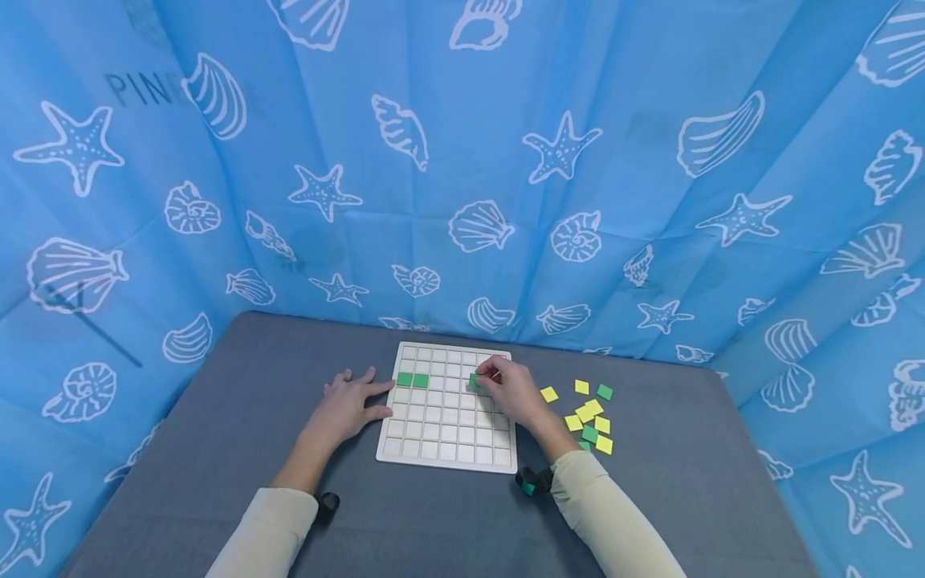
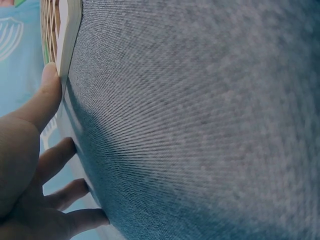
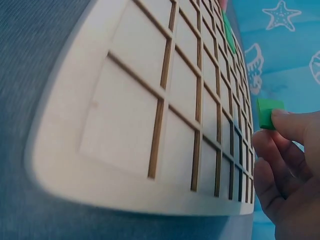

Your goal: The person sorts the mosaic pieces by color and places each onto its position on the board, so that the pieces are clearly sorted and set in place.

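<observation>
A white grid board [image 1: 448, 466] with raised cell walls lies on the grey table. Two green square tiles [image 1: 421, 380] sit side by side in cells near its left edge, in an upper row. My right hand [image 1: 509, 392] pinches another green tile [image 3: 269, 112] between thumb and fingers, over the right part of that same row. In the right wrist view this tile is held tilted, close over the board. My left hand [image 1: 349, 408] rests at the board's left edge with fingers spread; its thumb [image 2: 50, 82] touches the rim in the left wrist view.
Right of the board lie several loose yellow tiles [image 1: 604, 444] and a few green tiles [image 1: 605, 392], some overlapping. A blue curtain [image 1: 448, 177] with shell and starfish prints hangs behind the table [image 1: 405, 522]. Dark bands [image 1: 533, 480] sit at both wrists.
</observation>
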### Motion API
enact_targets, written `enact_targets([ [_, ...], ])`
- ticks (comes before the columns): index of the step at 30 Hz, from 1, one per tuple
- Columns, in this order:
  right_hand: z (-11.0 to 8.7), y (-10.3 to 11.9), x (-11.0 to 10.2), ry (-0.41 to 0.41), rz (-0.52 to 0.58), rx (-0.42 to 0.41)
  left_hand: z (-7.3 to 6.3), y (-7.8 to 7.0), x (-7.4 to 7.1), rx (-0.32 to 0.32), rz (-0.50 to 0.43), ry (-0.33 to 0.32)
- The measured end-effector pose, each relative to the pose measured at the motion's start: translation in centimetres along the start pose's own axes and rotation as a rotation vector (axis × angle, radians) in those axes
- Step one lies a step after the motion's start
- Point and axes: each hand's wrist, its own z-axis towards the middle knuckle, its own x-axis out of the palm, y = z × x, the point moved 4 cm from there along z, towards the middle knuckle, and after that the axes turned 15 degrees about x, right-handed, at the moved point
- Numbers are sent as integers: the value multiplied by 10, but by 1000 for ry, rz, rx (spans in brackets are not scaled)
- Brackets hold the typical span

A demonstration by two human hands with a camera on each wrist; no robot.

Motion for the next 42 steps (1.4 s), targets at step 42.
enact_targets([
  [42,21,44,47,80,-52,40,-1,1,-1,3,4,-16],
])
